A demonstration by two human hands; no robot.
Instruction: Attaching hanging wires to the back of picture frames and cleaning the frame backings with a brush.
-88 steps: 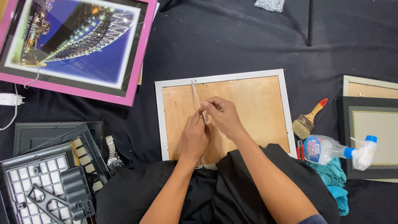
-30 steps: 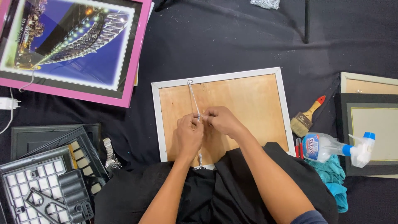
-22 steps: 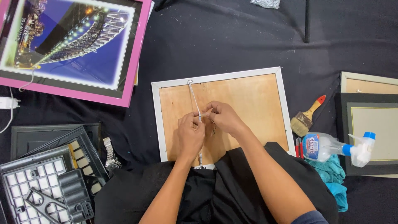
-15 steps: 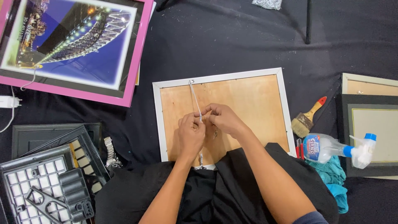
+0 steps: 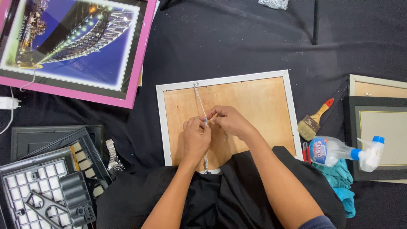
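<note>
A white picture frame [image 5: 160, 123] lies face down on black cloth, its plywood back [image 5: 254, 106] showing. A thin white hanging cord [image 5: 198, 99] runs from a screw at the frame's top edge down to my hands. My left hand [image 5: 196, 138] and my right hand [image 5: 227, 121] meet over the middle of the board, both pinching the cord where it bunches between the fingertips. Another bit of cord [image 5: 206, 163] shows near the bottom edge, below my left hand.
A large pink-framed photo print [image 5: 72, 46] lies upper left. Dark frames and a grey grid tray [image 5: 29, 191] sit lower left beside a metal watch [image 5: 112, 154]. Right of the frame: a paintbrush [image 5: 313, 121], spray bottle [image 5: 339, 150], teal rag [image 5: 341, 182], stacked frames [image 5: 377, 127].
My hands have stayed over the board's middle, fingers shifting slightly on the cord. Since 2.9 s ago the left hand rose to meet the right.
</note>
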